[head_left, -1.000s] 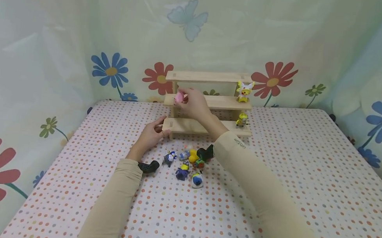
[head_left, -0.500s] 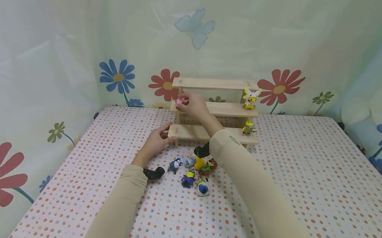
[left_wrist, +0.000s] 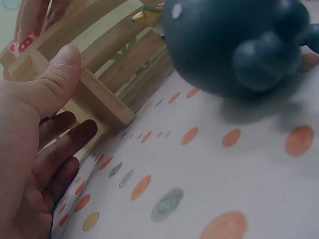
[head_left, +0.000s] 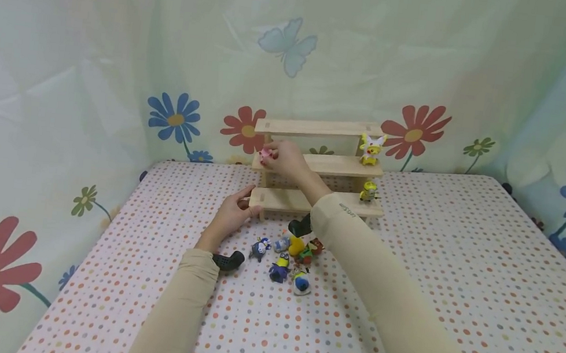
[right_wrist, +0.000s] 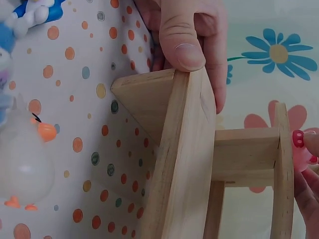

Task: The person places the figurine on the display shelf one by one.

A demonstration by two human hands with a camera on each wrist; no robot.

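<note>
Pink fig. (head_left: pixel 265 156) shifted L along mid shelf (head_left: pixel 339 165), R hand (head_left: pixel 288 159) still pinching.

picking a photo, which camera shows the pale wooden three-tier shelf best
The head view: the wooden shelf shows all three tiers, though the right hand partly hides the middle one. The left wrist view shows one end, slanted, partly behind the left hand; the right wrist view, a cropped close-up.
</note>
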